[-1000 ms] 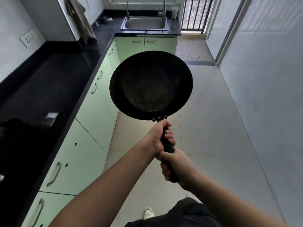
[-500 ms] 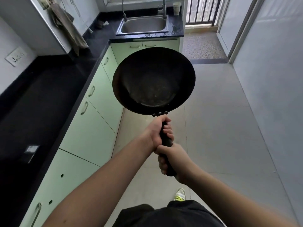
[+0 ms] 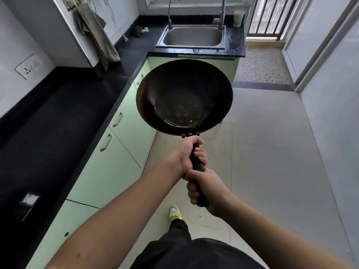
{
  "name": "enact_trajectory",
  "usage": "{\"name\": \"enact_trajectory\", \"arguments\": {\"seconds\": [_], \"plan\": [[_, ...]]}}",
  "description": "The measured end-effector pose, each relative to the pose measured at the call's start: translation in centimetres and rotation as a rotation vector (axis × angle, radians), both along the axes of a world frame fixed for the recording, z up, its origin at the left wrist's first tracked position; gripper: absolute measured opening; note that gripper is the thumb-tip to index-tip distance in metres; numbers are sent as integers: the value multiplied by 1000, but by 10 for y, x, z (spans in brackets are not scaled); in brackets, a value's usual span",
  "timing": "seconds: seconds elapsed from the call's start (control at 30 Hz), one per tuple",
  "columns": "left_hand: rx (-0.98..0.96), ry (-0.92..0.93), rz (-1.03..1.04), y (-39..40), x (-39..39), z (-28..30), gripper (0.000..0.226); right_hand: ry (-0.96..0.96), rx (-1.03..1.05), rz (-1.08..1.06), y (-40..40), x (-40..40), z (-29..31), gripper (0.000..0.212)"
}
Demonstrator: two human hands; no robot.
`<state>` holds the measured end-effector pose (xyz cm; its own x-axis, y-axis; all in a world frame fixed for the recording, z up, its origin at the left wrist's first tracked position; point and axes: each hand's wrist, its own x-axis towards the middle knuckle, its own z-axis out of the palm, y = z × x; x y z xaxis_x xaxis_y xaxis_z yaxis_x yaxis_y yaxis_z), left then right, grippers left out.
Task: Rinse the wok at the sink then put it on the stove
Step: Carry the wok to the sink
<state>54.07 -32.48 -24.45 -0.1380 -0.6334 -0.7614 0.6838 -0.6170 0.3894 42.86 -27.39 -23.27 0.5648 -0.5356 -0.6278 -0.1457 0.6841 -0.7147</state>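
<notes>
A black wok [image 3: 184,96] hangs in the air in front of me, above the floor beside the green cabinets, with a shiny wet patch in its bottom. My left hand [image 3: 187,155] grips the upper part of its black handle, close to the rivets. My right hand [image 3: 206,188] grips the lower end of the same handle. The steel sink [image 3: 192,36] sits ahead at the end of the black counter, with a tall tap [image 3: 221,14] at its right rear and a thinner tap [image 3: 169,12] at its left rear. No stove is in view.
A black counter [image 3: 58,121] runs along my left over pale green cabinets [image 3: 108,167]. A grey cloth [image 3: 97,35] hangs from a white unit on the left. A white cup [image 3: 238,18] stands right of the sink. Grey tiled floor [image 3: 272,152] extends right to a barred door.
I have walked forward along the counter, so the sink is nearer and larger. Both hands keep the same grip on the wok handle and the wok stays out in front.
</notes>
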Motion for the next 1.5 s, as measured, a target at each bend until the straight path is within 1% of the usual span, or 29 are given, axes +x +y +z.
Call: {"name": "enact_trajectory", "arguments": {"seconds": [0.23,0.43,0.57,0.67,0.8,1.03,1.27,1.5], "plan": [[-2,48,61,-78,94,-1,34,61,-10,27,-82,92,6,17],[8,47,45,-140,146,1,36,59,8,3,-141,145,9,19],[21,52,44,-189,161,-3,36,74,27,-7,-188,161,7,20],[50,42,28,-232,166,-9,35,84,38,-13,-231,167,2,16],[64,11,24,-301,170,-15,36,69,46,-23,-299,171,-6,15],[85,-17,-28,-407,176,-5,40,15,120,-72,-403,181,-3,20],[109,-47,-38,-472,198,-4,37,13,146,-67,-469,204,-4,20],[101,5,-31,-529,240,-21,33,42,159,-59,-526,244,-10,21]]}}
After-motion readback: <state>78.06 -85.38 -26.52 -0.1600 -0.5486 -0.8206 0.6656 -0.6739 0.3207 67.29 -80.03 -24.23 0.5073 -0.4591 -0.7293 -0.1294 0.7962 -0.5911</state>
